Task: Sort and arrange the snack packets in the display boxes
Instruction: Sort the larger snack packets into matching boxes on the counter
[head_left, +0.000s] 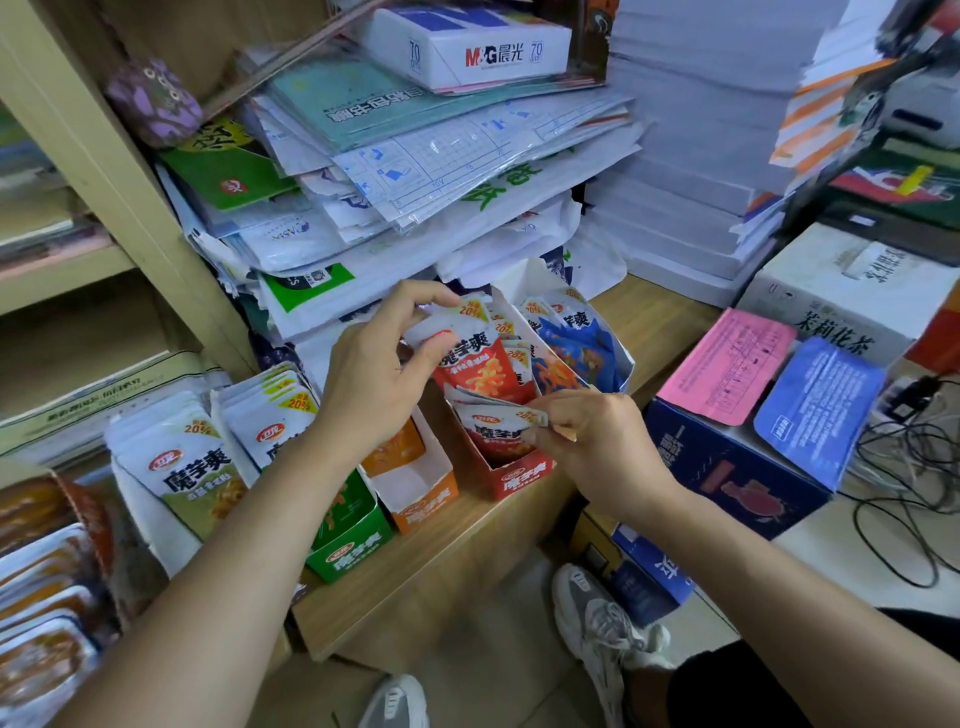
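Observation:
Four display boxes stand in a row on a wooden ledge: a green box (358, 551), an orange box (426, 501), a red box (522, 475) and a blue box (621, 364). My left hand (379, 374) grips a bunch of upright red snack packets (480, 364) at the back of the red box. My right hand (597, 441) pinches the top of another red packet (498, 423) at the front of that box. Blue packets (576, 338) fill the blue box. Green packets (197, 467) stand in stacks at the left.
Piles of plastic-wrapped paper goods (441, 156) lean right behind the boxes. A dark blue carton (727, 467) with pink and blue sheets sits to the right, cables (909, 467) beyond it. Trays of brown snacks (47, 597) lie at far left. My shoes (592, 618) are below the ledge.

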